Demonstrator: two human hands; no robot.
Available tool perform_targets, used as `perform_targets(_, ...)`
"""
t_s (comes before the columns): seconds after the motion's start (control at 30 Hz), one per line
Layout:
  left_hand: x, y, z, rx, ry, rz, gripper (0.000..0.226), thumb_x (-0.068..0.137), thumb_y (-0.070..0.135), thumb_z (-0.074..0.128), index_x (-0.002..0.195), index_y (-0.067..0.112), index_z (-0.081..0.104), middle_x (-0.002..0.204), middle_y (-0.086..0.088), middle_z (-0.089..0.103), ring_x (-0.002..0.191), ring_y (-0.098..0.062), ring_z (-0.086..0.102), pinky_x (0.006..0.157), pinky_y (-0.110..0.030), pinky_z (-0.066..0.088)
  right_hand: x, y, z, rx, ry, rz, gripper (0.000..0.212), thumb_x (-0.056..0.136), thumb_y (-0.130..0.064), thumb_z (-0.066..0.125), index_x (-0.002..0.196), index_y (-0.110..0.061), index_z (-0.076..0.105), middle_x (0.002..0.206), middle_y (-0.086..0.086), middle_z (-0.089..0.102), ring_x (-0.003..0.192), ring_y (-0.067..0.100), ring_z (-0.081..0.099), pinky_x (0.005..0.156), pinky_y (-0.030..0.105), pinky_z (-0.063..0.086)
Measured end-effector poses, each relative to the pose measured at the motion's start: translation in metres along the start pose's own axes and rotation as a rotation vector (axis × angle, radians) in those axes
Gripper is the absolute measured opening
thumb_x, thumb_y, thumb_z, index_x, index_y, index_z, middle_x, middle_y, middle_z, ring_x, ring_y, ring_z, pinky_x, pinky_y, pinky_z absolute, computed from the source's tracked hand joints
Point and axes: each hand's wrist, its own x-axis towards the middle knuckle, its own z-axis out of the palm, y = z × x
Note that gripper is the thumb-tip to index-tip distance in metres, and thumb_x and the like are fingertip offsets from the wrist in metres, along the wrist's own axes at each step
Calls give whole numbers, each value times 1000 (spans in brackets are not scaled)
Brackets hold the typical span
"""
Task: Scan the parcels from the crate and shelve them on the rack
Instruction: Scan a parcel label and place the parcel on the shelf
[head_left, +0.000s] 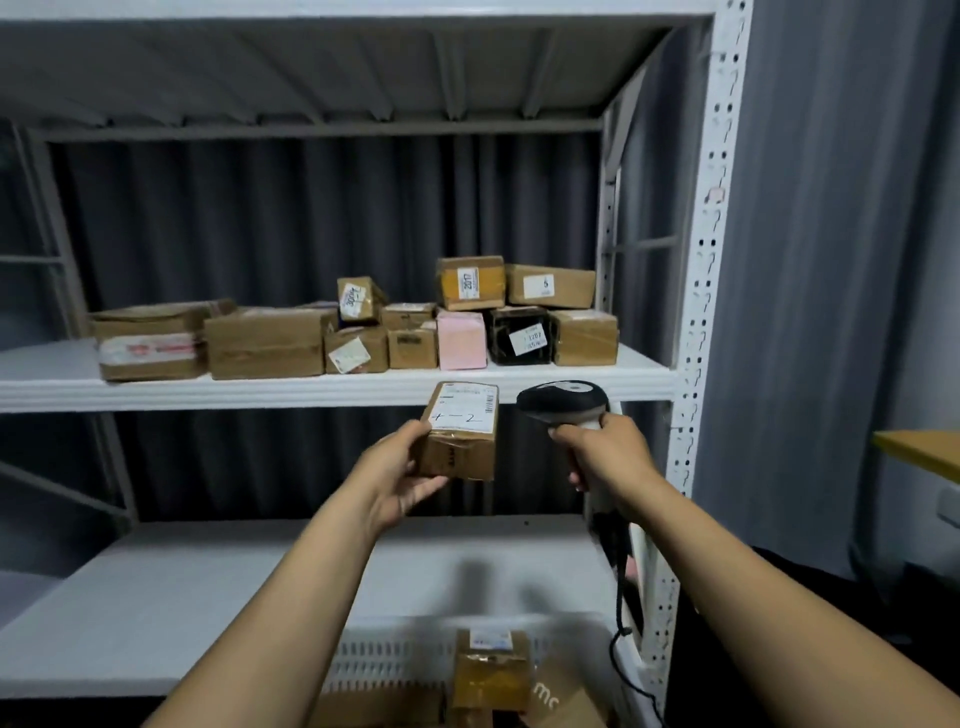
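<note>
While the middle shelf (311, 391) of the white rack (701, 312) is taken as the reference, the scene is described from its left end. On the left part of this shelf flat brown parcels (150, 338) are stacked, and a wider brown box (265, 343) is placed just beside them. Toward the right end of the shelf smaller boxes are packed in two layers, among them a pink box (461, 340) and a black box (519, 335) with a white label.

Just below the front edge of the shelf the left hand (400, 467) is raised. Its fingers and thumb are curled around a small brown parcel (460, 431), which is held in the air with its white label turned upward. Well below the shelf, at the bottom of the view, a white perforated crate (395, 654) is seen, and another taped parcel (491, 670) is standing in it.

To the right of the held parcel, just under the shelf edge, a black-headed scanner (563, 402) is gripped by the right hand (602, 449), whose fingers are closed around the handle. A dark cable (621, 597) is hanging down from the handle.
</note>
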Motion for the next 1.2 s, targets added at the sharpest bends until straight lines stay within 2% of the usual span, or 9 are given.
perform_targets(0.13, 9, 29, 23, 6, -27, 35, 8, 93, 23, 61, 91, 16, 59, 90, -10, 63, 89, -22, 63, 70, -34, 57, 13, -20, -8, -49, 57, -31, 14, 78, -16, 71, 73, -9, 61, 51, 6, 54, 38, 21, 52, 43, 25, 41)
perform_targets(0.23, 20, 47, 44, 13, -58, 58, 8, 93, 23, 61, 96, 16, 60, 96, -12, 67, 88, -22, 65, 78, -37, 57, 25, -32, -19, -79, 107, -43, 13, 77, -15, 71, 73, -7, 62, 53, 7, 57, 39, 20, 52, 43, 25, 41)
perform_targets(0.43, 50, 70, 101, 25, -167, 116, 5, 95, 23, 59, 94, 19, 62, 104, -7, 71, 106, -22, 64, 89, -40, 53, 59, -52, -51, -65, 194, -58, 10, 82, -14, 68, 79, -7, 61, 66, 12, 63, 46, 24, 53, 45, 25, 44)
perform_targets(0.6, 84, 85, 156, 15, -185, 158, 12, 95, 22, 60, 106, 19, 63, 103, -2, 72, 95, -17, 66, 87, -42, 54, 97, -55, -81, -108, 262, -76, 10, 80, -16, 69, 79, -8, 62, 70, 13, 67, 44, 23, 57, 45, 26, 47)
perform_targets(0.7, 102, 89, 188, 20, -191, 173, 16, 95, 22, 60, 110, 17, 61, 105, -4, 70, 98, -19, 65, 92, -46, 53, 115, -54, -99, -140, 293, -71, 11, 78, -15, 67, 80, -5, 64, 69, 13, 68, 43, 22, 59, 46, 26, 45)
perform_targets(0.83, 115, 78, 221, 56, -237, 144, 16, 96, 23, 58, 112, 19, 59, 102, -1, 68, 87, -14, 63, 78, -39, 54, 130, -50, -120, -157, 355, -57, 9, 77, -14, 65, 76, -5, 63, 68, 13, 67, 42, 22, 58, 45, 27, 46)
perform_targets(0.97, 124, 51, 243, 68, -308, 83, 11, 97, 22, 56, 107, 19, 60, 96, 0, 68, 84, -13, 63, 82, -40, 52, 138, -43, -136, -187, 390, -48, 13, 80, -18, 67, 80, -5, 64, 71, 13, 67, 43, 22, 59, 48, 32, 52)
perform_targets(1.03, 129, 40, 250, 54, -320, 84, 14, 98, 21, 55, 110, 18, 59, 96, 0, 68, 85, -12, 63, 78, -38, 51, 141, -38, -143, -196, 405, -42, 10, 81, -16, 67, 80, -6, 65, 71, 12, 67, 43, 22, 59, 47, 31, 52)
perform_targets(1.2, 131, 25, 267, 30, -340, 101, 23, 96, 21, 58, 119, 16, 56, 112, -5, 67, 85, -11, 63, 74, -36, 53, 145, -26, -157, -157, 448, -33, 9, 81, -14, 68, 81, -5, 65, 70, 13, 67, 46, 23, 57, 47, 29, 50)
